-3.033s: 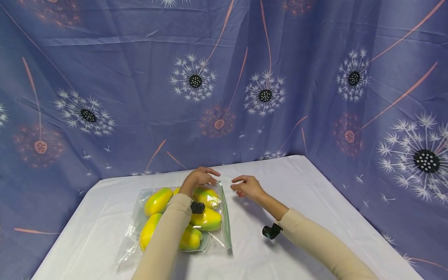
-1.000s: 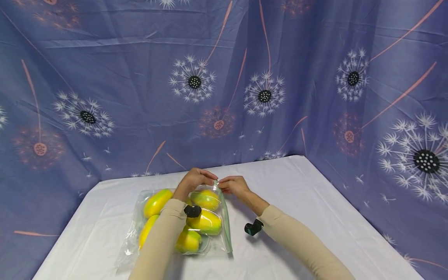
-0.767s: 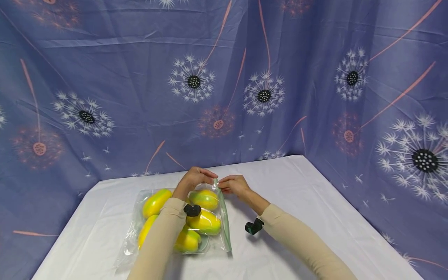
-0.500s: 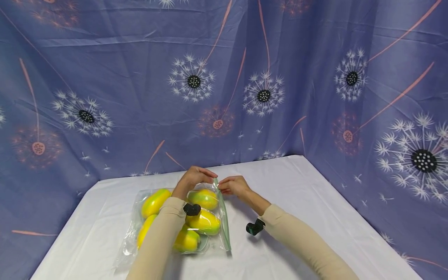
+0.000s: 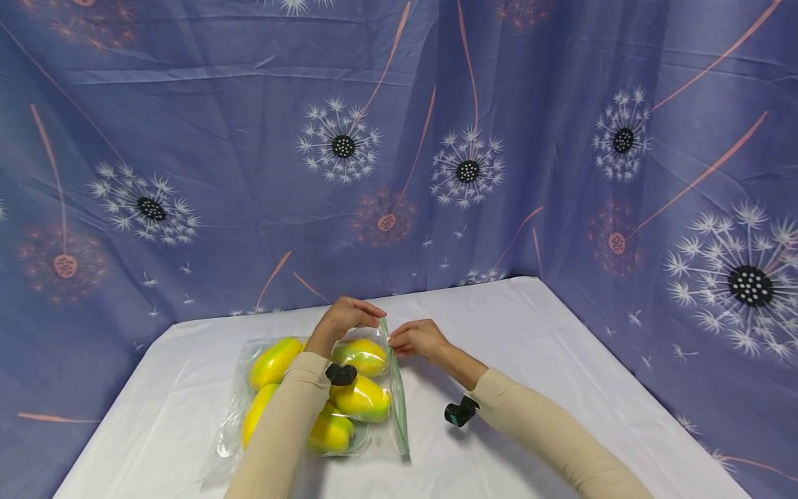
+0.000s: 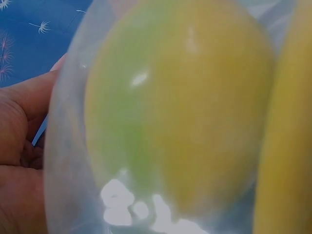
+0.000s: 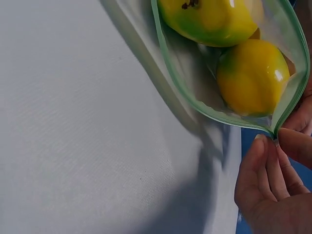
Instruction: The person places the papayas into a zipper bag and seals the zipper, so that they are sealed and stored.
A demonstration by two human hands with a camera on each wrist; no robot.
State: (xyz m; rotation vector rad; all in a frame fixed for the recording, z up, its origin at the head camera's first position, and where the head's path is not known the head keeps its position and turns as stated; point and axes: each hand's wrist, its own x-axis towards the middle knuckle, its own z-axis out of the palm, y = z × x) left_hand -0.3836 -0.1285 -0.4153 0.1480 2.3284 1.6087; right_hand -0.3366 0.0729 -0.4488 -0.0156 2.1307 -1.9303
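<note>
A clear zip bag (image 5: 226, 445) lies on the white table with several yellow-green, mango-like fruits (image 5: 361, 398) inside. Its green zip strip (image 5: 400, 409) runs along the right side, and the right wrist view shows the mouth gaping around two fruits (image 7: 252, 78). My left hand (image 5: 348, 317) reaches over the bag and pinches the strip's far end. Just to the right, my right hand (image 5: 422, 339) pinches the strip between thumb and fingertips near that same end. One fruit (image 6: 190, 107) behind the film fills the left wrist view. My left forearm covers part of the bag.
The white-covered table (image 5: 530, 333) stretches to the right of the bag. Behind and to the right hangs a blue curtain (image 5: 249, 138) with dandelion prints. A black wrist camera (image 5: 461, 412) is strapped to my right sleeve, another (image 5: 341, 374) to my left.
My right hand came left from beside the bag and took the strip near its far end; lately it slid slightly nearer me along it. My left hand went from hovering to pinching that end.
</note>
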